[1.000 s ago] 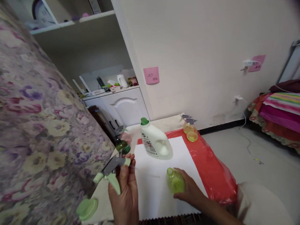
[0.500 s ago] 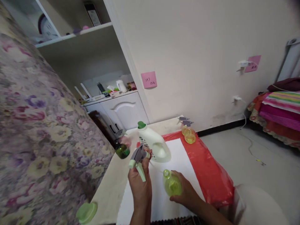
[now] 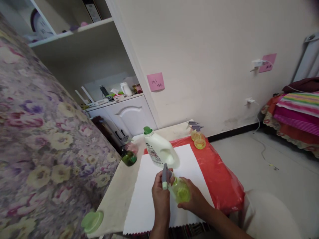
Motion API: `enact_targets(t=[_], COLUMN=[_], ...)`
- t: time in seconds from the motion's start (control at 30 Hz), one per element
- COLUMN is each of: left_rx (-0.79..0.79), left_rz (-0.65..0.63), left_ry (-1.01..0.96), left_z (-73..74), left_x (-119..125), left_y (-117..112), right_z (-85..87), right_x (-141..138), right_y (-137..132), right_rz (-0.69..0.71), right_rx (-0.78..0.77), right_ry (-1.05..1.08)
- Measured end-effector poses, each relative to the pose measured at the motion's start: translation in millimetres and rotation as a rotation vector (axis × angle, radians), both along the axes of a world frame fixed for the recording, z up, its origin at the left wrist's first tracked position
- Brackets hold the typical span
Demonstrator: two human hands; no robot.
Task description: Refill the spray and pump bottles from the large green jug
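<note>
My left hand is closed around a grey and pale green trigger sprayer head, held at the mouth of a yellow-green spray bottle. Wrapped round that bottle's right side is my right hand; the bottle is tilted, its neck partly hidden by the left fingers. Whether the head is seated on the neck I cannot tell. Just behind both hands stands a large pale green jug with a handle and a green spout piece, on a white sheet.
Two spray bottles with yellow liquid stand on red plastic at back right. A dark green bottle is by the left edge, beside a pinkish clear one. A light green cap lies at front left. A floral curtain hangs left.
My left hand has brought the sprayer head rightward and down from the air to the bottle's mouth. The bottle stays in my right hand. The view has shifted slightly.
</note>
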State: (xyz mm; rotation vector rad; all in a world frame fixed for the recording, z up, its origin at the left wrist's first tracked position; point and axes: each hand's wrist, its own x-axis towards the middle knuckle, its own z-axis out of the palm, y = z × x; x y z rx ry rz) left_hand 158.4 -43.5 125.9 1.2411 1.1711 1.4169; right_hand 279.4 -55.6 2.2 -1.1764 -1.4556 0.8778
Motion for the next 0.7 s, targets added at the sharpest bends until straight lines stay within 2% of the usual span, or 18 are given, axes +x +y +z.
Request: enact_targets(t=[0.2, 0.43, 0.7], left_rx=[-0.024, -0.034, -0.052], left_rz=[-0.03, -0.073, -0.125], left_ry=[0.045, 0.037, 0.059], left_z=[-11.4, -17.8, -21.0], left_x=[-2, -7, -22], left_y=[-1, -1, 2], right_z=[-0.7, -2.7, 7.1], right_x=[0, 1, 1], right_y=[1, 1, -4], right_rz=[0.009, 0.0, 0.007], right_rx=[0.03, 0.026, 0.019], right_ry=[0.01, -0.006, -0.022])
